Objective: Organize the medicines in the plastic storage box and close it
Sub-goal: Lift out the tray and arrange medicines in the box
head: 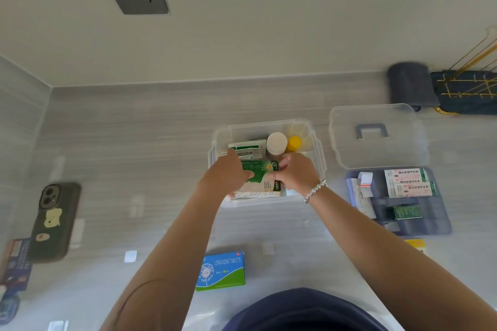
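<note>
Both hands reach into the clear plastic storage box [318, 153] on the grey bench [134, 142]. The left hand [228, 173] and right hand [295, 172] each grip an end of a green-and-white medicine carton [262, 173] inside it. The clear lid with a blue handle [376, 137] lies just beside the box.

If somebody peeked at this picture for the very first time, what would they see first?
Probably the two hands, left hand and right hand, holding a green medicine box over the clear storage box in the middle. Next, the blue Loratadine box lying nearer the person, and the lid off to the right.
</note>
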Tool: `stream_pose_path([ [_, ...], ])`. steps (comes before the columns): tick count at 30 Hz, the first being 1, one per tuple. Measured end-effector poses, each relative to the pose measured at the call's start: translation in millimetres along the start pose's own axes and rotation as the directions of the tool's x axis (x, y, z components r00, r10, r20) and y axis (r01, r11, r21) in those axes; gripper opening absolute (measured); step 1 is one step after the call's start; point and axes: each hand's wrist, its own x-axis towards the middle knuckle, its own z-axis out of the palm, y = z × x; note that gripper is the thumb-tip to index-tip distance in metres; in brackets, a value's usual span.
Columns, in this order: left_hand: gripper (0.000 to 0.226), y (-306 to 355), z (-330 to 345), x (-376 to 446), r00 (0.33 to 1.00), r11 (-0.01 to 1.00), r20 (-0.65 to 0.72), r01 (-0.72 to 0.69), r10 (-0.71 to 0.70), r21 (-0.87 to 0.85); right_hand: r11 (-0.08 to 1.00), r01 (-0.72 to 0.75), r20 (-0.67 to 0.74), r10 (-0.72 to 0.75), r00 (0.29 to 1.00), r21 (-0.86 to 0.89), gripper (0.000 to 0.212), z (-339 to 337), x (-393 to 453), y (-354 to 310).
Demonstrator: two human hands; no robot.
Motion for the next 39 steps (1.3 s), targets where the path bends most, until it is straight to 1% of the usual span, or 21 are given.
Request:
stream_pose_path([
  [2,0.062,-0.5,-4.5,-0.9,0.999,0.999,0.036,0.018,-0.017,-0.046,1.000,-0.007,-0.028,0.008,1.000,0.030,0.030,0.9,0.2,-0.5],
  [4,0.056,-1.3,-4.6,-3.7,1.000,1.000,0.018,0.001,-0.001,-0.016,0.998,0.001,-0.046,0.002,0.999,0.058,0.033,2.5,-0.8,-0.9],
  [6,0.051,-3.1,1.5,-7.6,0.997,0.999,-0.057,-0.045,0.047,0.028,0.996,0.015,-0.050,-0.010,0.999,0.086,0.035,3.0,-1.4,-0.9],
  [7,0.048,-4.8,5.8,-10.0,0.992,0.997,-0.098,-0.073,0.075,0.020,0.995,0.022,-0.048,-0.018,0.999,0.093,0.035,2.9,-1.1,-0.7],
  [10,0.038,-12.6,16.0,-20.0,0.971,0.986,-0.214,-0.131,0.106,-0.106,0.990,0.040,-0.012,-0.038,0.999,0.135,0.035,3.1,-1.6,-0.8],
  [12,0.034,-20.2,21.4,-26.2,0.930,0.969,-0.353,-0.173,0.101,-0.178,0.981,0.038,0.031,-0.044,0.999,0.188,0.036,2.4,-2.5,-1.7],
  [14,0.029,-28.2,26.9,-32.9,0.852,0.952,-0.508,-0.249,0.129,-0.176,0.974,0.030,0.070,-0.046,0.996,0.224,0.027,-1.1,-6.4,-3.8],
  [16,0.025,-33.5,31.6,-39.5,0.797,0.934,-0.588,-0.301,0.136,-0.191,0.980,0.054,0.069,-0.069,0.995,0.194,0.024,-6.6,-13.9,-6.2],
  [18,0.023,-34.9,35.6,-44.9,0.779,0.919,-0.614,-0.326,0.128,-0.222,0.982,0.131,-0.016,-0.130,0.991,0.136,0.024,-12.9,-24.4,-5.9],
  [19,0.021,-33.7,37.7,-47.7,0.776,0.911,-0.619,-0.336,0.124,-0.240,0.977,0.163,-0.076,-0.154,0.985,0.138,0.023,-16.1,-31.8,-3.9],
  [21,0.017,-26.8,43.1,-54.6,0.774,0.883,-0.621,-0.371,0.123,-0.288,0.953,0.215,-0.197,-0.174,0.965,0.214,0.022,-21.7,-50.0,4.1],
  [23,0.015,-14.5,51.8,-63.8,0.783,0.845,-0.606,-0.414,0.140,-0.339,0.913,0.292,-0.325,-0.195,0.925,0.284,0.019,-27.0,-72.8,17.6],
  [25,0.015,0.7,64.7,-73.7,0.822,0.810,-0.541,-0.433,0.176,-0.395,0.887,0.348,-0.424,-0.201,0.883,0.305,0.016,-31.8,-95.7,38.4],
  [27,0.020,16.6,81.2,-81.6,0.862,0.781,-0.452,-0.441,0.230,-0.443,0.894,0.327,-0.466,-0.159,0.870,0.305,0.016,-35.5,-115.6,63.9],
  [31,0.016,45.0,122.9,-91.3,0.911,0.777,-0.285,-0.406,0.299,-0.481,0.913,0.163,-0.450,0.026,0.892,0.375,0.017,-36.7,-143.3,122.3],
  [34,0.015,61.8,159.9,-95.0,0.934,0.806,-0.152,-0.357,0.324,-0.472,0.950,0.039,-0.457,0.113,0.882,0.310,0.017,-37.7,-158.4,161.2],
  [37,0.017,77.1,196.3,-97.0,0.960,0.853,-0.010,-0.254,0.281,-0.456,0.956,-0.089,-0.459,0.213,0.862,0.278,0.021,-39.3,-167.4,195.2],
  [39,0.020,85.6,219.2,-96.6,0.965,0.878,0.081,-0.192,0.251,-0.439,0.942,-0.185,-0.460,0.300,0.835,0.280,0.024,-39.7,-170.8,215.8],
])
